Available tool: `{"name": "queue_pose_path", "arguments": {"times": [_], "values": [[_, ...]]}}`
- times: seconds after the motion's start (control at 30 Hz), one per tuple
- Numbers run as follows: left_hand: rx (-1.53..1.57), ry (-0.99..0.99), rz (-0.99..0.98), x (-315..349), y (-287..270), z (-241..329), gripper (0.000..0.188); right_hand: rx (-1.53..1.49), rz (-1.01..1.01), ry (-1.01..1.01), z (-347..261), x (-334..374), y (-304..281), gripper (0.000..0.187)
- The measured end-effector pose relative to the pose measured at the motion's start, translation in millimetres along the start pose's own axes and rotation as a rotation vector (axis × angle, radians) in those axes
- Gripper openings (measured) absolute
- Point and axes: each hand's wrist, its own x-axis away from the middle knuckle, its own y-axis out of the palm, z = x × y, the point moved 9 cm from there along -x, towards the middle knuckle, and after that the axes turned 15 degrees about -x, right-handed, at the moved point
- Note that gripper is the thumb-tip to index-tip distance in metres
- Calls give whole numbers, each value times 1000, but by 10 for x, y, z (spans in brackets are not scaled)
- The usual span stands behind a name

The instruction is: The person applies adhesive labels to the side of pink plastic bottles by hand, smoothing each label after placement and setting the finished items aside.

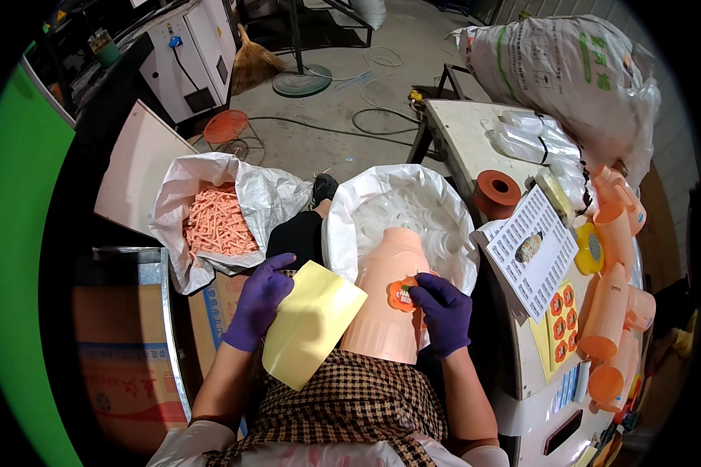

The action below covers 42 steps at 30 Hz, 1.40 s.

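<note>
"Fingers [282, 261] of the left hand [254, 305]: what are they on?"

"Clamped at the left edge of a smooth, tilted yellow sheet [308, 335], forearm angling up from below."

"And that peach bottle [375, 323]?"

"Just right of them, past the sheet, tapering, its narrow neck pointing away. An orange sticker [401, 296] lies against its side."

"Right hand [446, 315]?"

"Gloved purple too, bent inward, fingertips touching the sticker's right edge. Whether they're pinching it, I can't tell."

there are two purple-gloved hands [258, 303] [445, 315], one held yellow sheet [313, 323], one peach container [375, 315] on the lap [350, 401], seven orange stickers [401, 296], and two open white sacks [273, 194] [463, 237].
</note>
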Motion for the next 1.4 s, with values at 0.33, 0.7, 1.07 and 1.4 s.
{"name": "queue_pose_path", "arguments": {"times": [0.33, 0.7, 1.07, 1.4], "values": [[124, -15, 32, 138, -57, 335, 44, 857, 166, -657, -475, 242, 59, 71], [-561, 743, -573, 717, 1817, 1679, 37, -179, -306, 4, -124, 1097, -125, 40], [-222, 228, -366, 420, 1464, 820, 29, -475, 635, 231, 1910, 1726, -3363, 34], [-882, 802, 2, 724, 1212, 1341, 61, 379, 431, -189, 898, 1399, -1988, 42]]}}
